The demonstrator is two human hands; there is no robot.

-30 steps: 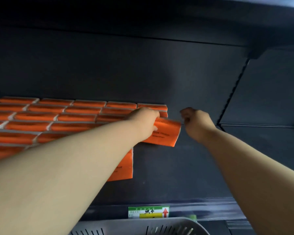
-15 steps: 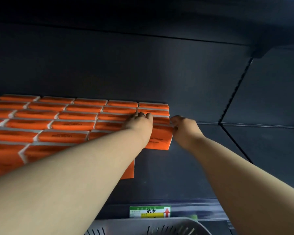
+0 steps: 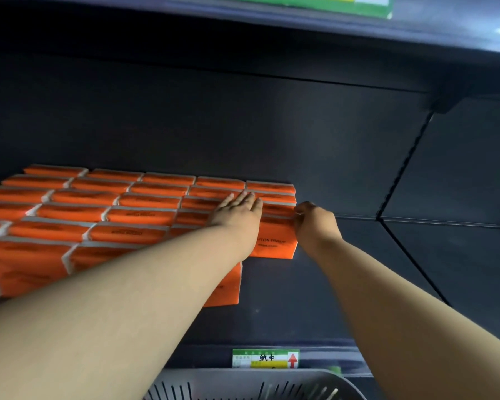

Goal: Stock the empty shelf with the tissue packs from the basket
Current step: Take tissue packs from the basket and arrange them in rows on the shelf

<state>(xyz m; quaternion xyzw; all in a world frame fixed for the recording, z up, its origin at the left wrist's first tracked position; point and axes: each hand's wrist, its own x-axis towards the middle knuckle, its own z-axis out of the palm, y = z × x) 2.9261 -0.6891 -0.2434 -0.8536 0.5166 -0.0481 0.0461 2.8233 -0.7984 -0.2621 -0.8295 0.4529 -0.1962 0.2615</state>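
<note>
My left hand (image 3: 237, 216) lies flat on the tissue packs (image 3: 98, 197), my right hand (image 3: 315, 226) pinches the end pack (image 3: 274, 243), and roughly half the shelf (image 3: 358, 284) is bare.

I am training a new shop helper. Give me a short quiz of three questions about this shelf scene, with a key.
1. True or false: the left hand lies flat, fingers straight, on the orange tissue packs.
2. Where is the grey basket? A: below the front edge of the shelf. B: on top of the packs. C: hanging from a hook.
3. Fill in: the arrow on the price label is ___.
Key: 1 true; 2 A; 3 red.
</note>
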